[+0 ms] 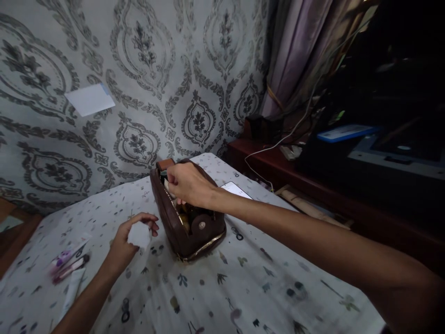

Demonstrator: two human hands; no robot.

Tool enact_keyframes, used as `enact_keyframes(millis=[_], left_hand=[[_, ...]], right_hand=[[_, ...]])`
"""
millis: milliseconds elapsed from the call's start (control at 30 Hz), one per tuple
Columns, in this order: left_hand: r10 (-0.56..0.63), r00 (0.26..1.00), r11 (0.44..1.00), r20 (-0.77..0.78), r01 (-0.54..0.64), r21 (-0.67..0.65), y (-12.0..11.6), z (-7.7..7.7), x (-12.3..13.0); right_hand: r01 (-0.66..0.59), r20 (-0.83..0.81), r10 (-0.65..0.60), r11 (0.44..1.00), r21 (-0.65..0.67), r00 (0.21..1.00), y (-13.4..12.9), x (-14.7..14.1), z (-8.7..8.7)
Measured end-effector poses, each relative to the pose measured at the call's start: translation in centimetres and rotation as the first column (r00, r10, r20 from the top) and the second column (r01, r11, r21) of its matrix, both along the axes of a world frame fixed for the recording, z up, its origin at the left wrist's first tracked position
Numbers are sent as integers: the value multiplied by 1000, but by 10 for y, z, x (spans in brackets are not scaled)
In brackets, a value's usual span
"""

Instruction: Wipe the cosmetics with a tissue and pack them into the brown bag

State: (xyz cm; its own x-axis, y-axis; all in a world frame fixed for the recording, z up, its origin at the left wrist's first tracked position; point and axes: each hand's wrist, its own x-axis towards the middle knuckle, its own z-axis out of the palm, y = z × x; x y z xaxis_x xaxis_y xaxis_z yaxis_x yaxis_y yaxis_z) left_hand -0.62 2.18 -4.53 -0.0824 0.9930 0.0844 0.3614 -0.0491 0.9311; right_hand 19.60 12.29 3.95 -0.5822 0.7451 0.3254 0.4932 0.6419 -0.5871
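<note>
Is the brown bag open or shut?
Open: the brown bag's gold zipper is parted, and the right hand is dipping into its top.

right hand [186, 183]: in brown bag [167, 222] | left hand [127, 239]: holds white item [139, 235]

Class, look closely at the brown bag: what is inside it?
Inside the open bag, small yellowish items show near the zip. The right hand covers the far part, so its contents stay unclear.

Facing you is patterned grey-and-white damask wallpaper [198, 120]; to your right, a pale purple curtain [295, 55] hangs above a dark red wooden surface [259, 160] crossed by a thin white cable [288, 134].
</note>
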Motion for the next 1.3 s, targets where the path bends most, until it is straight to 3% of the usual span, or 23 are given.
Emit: enact_keyframes(millis=[267,500,700,867,1100,1300], left_hand=[[-33,999,999,12,33,-21,-5,1,4],[-42,999,999,-16,42,23,-5,3,7],[-71,997,996,12,71,49,-5,-1,8],[-80,995,997,51,80,2,-11,-8,8],[-76,992,997,104,76,-1,-42,-17,8],[12,999,1000,-42,-11,11,-85,-23,-15]], right_hand=[[-101,-22,98,984,-147,995,10,5,-3],[-120,-105,113,991,-62,988,9,14,-4],[-52,120,47,998,37,992,4,7,-8],[-22,186,6,996,87,983,9,2,-11],[-61,189,18,973,223,982,8,5,-19],[-45,115,11,955,295,993,13,3,-28]])
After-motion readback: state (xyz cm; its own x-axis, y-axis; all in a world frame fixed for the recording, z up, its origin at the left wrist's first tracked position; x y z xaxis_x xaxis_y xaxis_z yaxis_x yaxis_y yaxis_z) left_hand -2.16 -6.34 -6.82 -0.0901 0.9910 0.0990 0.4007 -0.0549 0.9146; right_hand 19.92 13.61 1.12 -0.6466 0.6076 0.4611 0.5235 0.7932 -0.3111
